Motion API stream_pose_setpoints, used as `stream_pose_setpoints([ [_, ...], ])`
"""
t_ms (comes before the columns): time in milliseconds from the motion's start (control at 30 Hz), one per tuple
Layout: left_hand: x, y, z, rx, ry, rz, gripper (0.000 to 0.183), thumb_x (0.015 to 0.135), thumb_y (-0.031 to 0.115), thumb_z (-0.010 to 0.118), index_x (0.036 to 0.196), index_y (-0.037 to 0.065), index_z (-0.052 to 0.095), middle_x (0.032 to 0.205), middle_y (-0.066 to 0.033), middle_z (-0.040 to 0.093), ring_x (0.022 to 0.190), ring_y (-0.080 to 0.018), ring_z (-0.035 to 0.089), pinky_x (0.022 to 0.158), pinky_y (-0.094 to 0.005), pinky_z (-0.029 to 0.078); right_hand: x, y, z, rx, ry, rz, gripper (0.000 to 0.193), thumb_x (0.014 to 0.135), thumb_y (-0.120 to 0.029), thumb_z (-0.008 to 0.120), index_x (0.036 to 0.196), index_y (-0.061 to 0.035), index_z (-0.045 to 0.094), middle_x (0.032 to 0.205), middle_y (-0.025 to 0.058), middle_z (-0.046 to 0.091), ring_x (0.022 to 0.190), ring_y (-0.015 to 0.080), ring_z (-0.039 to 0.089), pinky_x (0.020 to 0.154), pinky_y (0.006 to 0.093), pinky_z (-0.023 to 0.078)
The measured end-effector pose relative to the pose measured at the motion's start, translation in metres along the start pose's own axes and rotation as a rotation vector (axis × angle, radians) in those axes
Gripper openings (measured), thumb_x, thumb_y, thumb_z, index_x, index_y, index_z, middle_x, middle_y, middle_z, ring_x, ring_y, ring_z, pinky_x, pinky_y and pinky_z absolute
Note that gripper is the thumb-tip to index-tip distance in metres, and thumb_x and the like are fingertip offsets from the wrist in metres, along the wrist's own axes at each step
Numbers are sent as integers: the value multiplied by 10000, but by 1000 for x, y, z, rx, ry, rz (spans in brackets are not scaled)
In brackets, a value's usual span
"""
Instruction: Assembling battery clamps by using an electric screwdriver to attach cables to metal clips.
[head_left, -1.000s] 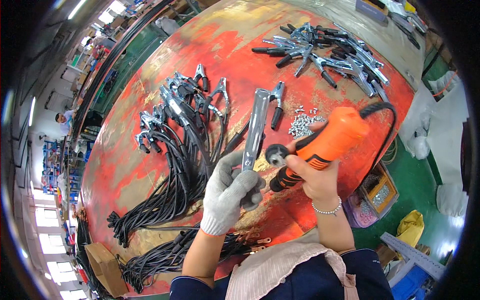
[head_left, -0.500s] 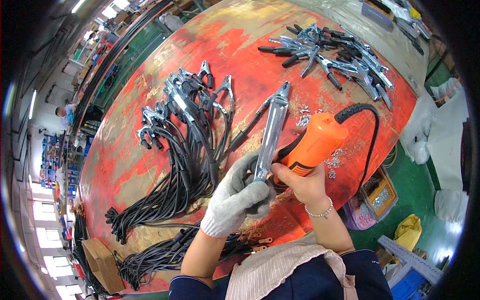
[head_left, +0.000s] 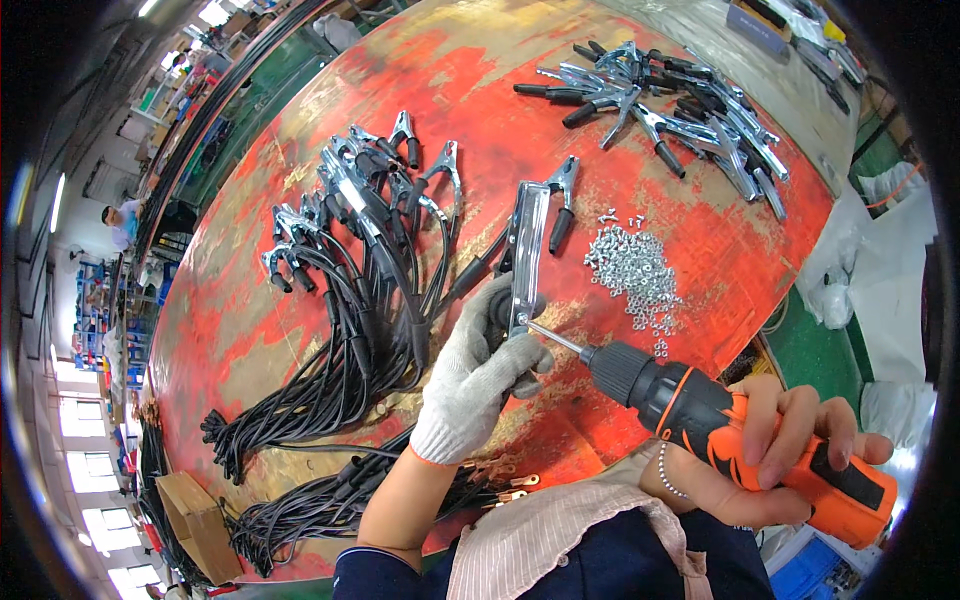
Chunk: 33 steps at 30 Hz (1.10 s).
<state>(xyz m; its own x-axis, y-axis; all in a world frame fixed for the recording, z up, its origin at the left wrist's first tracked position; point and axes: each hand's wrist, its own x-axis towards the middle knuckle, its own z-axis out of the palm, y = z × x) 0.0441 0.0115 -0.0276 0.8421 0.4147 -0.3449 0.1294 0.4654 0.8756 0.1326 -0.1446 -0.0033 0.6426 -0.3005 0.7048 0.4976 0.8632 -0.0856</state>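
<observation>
My left hand, in a grey-white knitted glove, is closed round the lower end of a shiny metal clamp, whose channel-shaped arm points away from me. Just past its top shows a jaw with a black grip; whether it belongs to the same clamp I cannot tell. Bare, with a beaded bracelet at the wrist, my right hand grips an orange and black electric screwdriver. Its thin bit meets the clamp's lower end, beside my gloved thumb. A black cable runs close to the left hand.
Small nuts and screws lie piled right of the clamp. Clamps on black cables bunch at left, and loose clamps heap at far right. Nearer me are cables with copper lugs and a cardboard box. The red worn table curves round.
The screwdriver has swung down to the right, its bit now against the clamp; before, it stood upright beside it. The nut pile has come into view. The clamp has turned a little.
</observation>
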Motion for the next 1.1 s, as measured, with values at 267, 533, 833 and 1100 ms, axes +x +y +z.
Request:
stream_pose_setpoints([
  [267, -3, 0, 2, 11, 15, 24, 597, 832, 26, 551, 1354, 1, 262, 1188, -158, 475, 736, -140, 559, 512, -211, 410, -6, 0, -1, -9, 43, 31, 732, 730, -3, 681, 1337, -105, 285, 1048, 111, 494, 608, 207, 521, 548, 360, 425],
  [533, -7, -4, 7, 186, 112, 131, 578, 834, 16, 543, 1348, 6, 278, 1174, -119, 497, 746, -111, 553, 539, -211, 440, -14, -2, 4, -13, 187, 76, 862, 629, 72, 669, 1343, -154, 243, 942, 75, 471, 631, 182, 490, 602, 328, 425],
  [833, -8, -4, 9, 162, 127, 71, 574, 829, 24, 538, 1348, -3, 294, 1151, -100, 505, 718, -86, 512, 543, -198, 428, -15, 8, 14, -93, -49, 70, 708, 683, 118, 568, 1274, -181, 318, 965, 40, 412, 633, 109, 422, 651, 252, 396],
  [1100, 4, -6, 7, 188, 59, 70, 555, 837, 38, 554, 1332, -12, 307, 1017, -87, 532, 688, -99, 525, 535, -209, 433, -10, 3, 11, -75, -59, 102, 617, 723, 27, 581, 1268, -180, 379, 883, 35, 476, 596, 126, 450, 604, 275, 408],
])
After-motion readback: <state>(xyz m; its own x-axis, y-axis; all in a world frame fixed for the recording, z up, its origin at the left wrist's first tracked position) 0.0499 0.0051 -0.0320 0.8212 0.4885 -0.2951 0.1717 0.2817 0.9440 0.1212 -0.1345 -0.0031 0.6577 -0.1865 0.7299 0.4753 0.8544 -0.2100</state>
